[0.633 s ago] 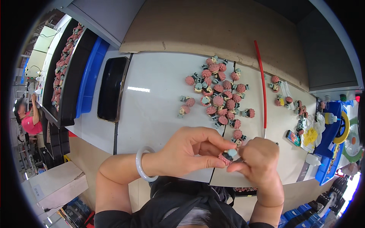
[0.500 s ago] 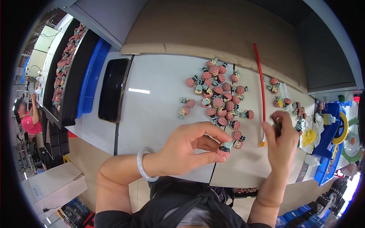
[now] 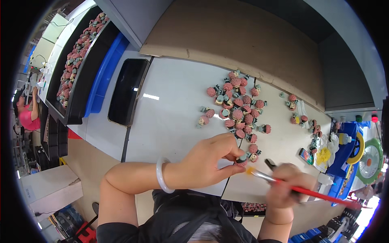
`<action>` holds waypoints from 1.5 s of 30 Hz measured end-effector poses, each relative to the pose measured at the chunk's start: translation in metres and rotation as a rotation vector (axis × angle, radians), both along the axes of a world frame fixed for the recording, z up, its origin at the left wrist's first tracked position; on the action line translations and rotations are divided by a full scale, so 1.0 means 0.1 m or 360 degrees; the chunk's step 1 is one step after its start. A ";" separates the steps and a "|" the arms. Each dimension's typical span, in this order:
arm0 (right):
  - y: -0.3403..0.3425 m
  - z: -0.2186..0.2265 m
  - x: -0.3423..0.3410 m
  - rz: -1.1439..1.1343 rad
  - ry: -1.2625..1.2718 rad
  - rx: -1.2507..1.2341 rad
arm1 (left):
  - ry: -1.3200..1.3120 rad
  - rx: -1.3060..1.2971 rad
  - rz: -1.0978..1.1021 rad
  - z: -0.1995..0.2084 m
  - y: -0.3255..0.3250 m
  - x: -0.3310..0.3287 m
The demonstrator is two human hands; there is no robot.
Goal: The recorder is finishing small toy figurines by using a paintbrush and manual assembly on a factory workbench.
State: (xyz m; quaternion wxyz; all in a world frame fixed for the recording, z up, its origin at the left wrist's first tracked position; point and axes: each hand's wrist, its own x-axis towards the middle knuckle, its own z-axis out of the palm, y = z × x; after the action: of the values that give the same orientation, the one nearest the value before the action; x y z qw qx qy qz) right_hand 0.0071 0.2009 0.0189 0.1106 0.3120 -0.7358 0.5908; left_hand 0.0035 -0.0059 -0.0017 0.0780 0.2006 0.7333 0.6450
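My left hand (image 3: 208,162), with a pale bangle at its wrist, pinches a small figurine (image 3: 242,162) with pink textured hair and a grey-blue part between thumb and fingers. My right hand (image 3: 285,186), blurred by motion, grips a red-handled paintbrush (image 3: 262,175). The yellowish bristles are at the figurine, touching or almost touching it. A dark tool (image 3: 270,164) also sticks out of my right hand; its kind is unclear. Just beyond my left hand lies a loose cluster of similar pink-haired figurines (image 3: 238,115) on the white table (image 3: 174,101).
At the left lie a black phone (image 3: 129,92), a blue tray (image 3: 104,77) and a black tray (image 3: 77,106) full of figurines. More figurines (image 3: 304,119), a yellow mass (image 3: 323,155) on plastic, blue bins (image 3: 349,139) and a green fan (image 3: 369,160) are at the right. A person (image 3: 28,113) sits far left.
My right hand has taken the red paintbrush off the table and brought its bristles to the figurine. My left hand still holds the figurine. The view has shifted slightly.
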 end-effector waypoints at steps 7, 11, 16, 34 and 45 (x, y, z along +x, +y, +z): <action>-0.10 0.03 -0.05 -0.0135 0.0086 0.0248 | -0.0185 0.0240 -0.0040 -0.02 0.04 0.02; 0.04 0.04 -0.25 -0.0865 -0.0320 0.0861 | -0.0392 0.0558 -0.0094 -0.04 0.04 0.02; 0.21 0.06 -0.33 -0.0975 -0.0606 0.1356 | -0.0382 0.0643 -0.0110 0.02 0.04 -0.02; -0.14 -0.02 -0.13 -0.0132 0.0045 0.0997 | -0.0249 0.0347 -0.0135 0.07 -0.01 -0.03; -0.16 -0.01 -0.08 -0.0161 -0.0037 0.1039 | -0.0018 0.0284 -0.0059 0.08 0.00 -0.04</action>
State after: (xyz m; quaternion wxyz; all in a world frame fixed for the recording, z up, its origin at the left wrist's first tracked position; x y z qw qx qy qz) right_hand -0.0005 0.1852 0.0181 0.0255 0.2872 -0.9020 0.3213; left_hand -0.0009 -0.0057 0.0061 0.0760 0.2166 0.6686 0.7073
